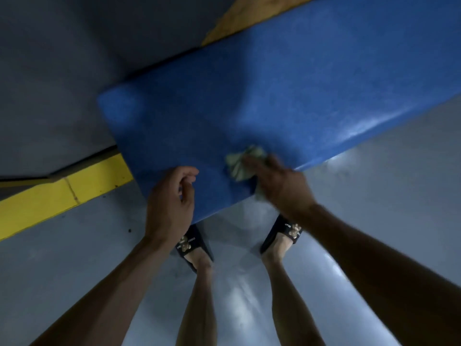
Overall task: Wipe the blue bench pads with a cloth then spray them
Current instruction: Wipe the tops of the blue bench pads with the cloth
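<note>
A long blue bench pad [287, 96] runs from the lower middle of the view up to the top right. My right hand [282, 182] presses a crumpled pale green cloth [239, 163] onto the pad near its front edge; the hand is motion-blurred. My left hand [172, 198] hovers at the pad's near corner with its fingers loosely curled and nothing in it. No spray bottle is in view.
A yellow frame beam [62, 191] runs out from under the pad at the left. A tan patch [252, 16] shows beyond the pad at the top. The grey floor [374, 208] lies below, with my two feet in black slides [192, 245] under the pad's edge.
</note>
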Tool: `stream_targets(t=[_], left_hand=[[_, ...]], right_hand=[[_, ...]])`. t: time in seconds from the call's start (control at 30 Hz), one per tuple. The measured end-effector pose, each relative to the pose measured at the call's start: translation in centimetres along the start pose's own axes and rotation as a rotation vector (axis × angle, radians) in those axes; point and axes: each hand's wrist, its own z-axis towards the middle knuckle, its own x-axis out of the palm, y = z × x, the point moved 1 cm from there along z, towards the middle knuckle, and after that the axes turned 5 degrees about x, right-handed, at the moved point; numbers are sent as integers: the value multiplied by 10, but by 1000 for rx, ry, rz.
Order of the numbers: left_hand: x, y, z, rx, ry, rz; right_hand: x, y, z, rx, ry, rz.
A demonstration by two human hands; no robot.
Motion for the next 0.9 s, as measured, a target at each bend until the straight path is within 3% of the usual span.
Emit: stream_targets(t=[0.17,0.27,0.33,0.43,0.5,0.57,0.6,0.7,0.77,0.9], left_hand=[[26,-14,7,-9,3,46],[30,-14,7,-43,-1,41],[28,-14,3,-52,-9,36],[20,-15,-4,-58,-57,51],[13,-15,-7,-69,-98,94],[5,-15,-10,-84,-127,162],[1,-16,-12,-94,-136,183],[-7,-29,-16,-111,-135,193],[-3,-45,-13,-106,-104,161],[18,-91,0,-115,-36,89]], right_hand=[[-61,-138,38,573,-135,-92],[-64,-146,51,813,-217,-38],[-39,-109,55,775,-253,33],[9,-12,56,479,-260,126],[33,57,51,202,-133,133],[44,106,41,-56,97,75],[41,114,37,-133,150,80],[21,76,44,-318,103,12],[-1,14,57,-237,88,-71],[-90,-114,72,286,249,-191]])
